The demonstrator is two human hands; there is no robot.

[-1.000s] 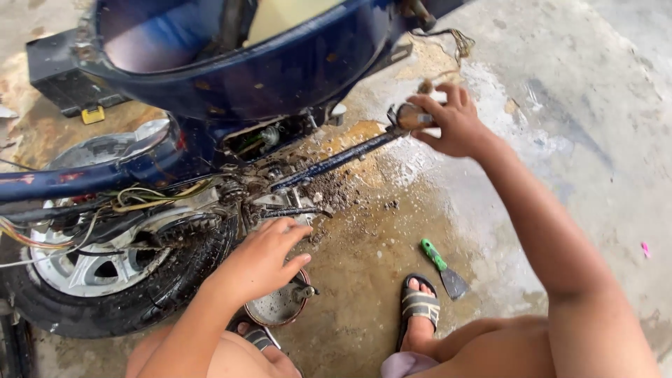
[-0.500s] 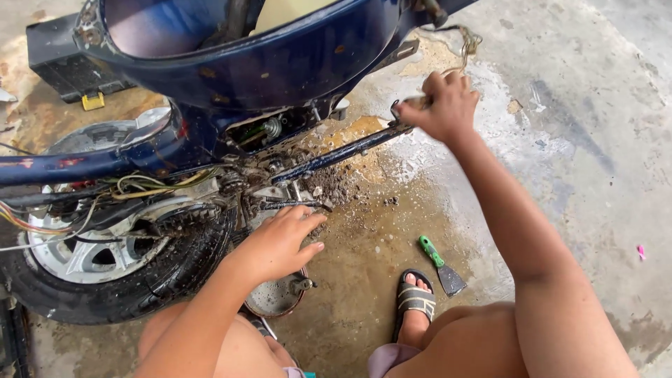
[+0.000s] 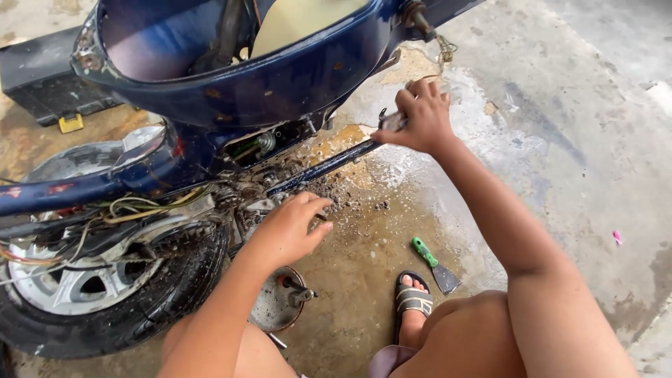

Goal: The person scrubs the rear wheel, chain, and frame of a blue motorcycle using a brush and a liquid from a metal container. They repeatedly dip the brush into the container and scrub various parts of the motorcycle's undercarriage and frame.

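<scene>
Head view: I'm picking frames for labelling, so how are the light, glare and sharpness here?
Head view: soft, even daylight with no hard shadows; a pale sheen on the blue body shell and the wet concrete floor; left hand, right hand and green-handled scraper are fairly sharp; mild wide-angle stretching at the edges.

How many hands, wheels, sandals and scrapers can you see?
Hands: 2, left hand and right hand
Wheel: 1
Sandal: 1
Scraper: 1
Total: 5
</scene>
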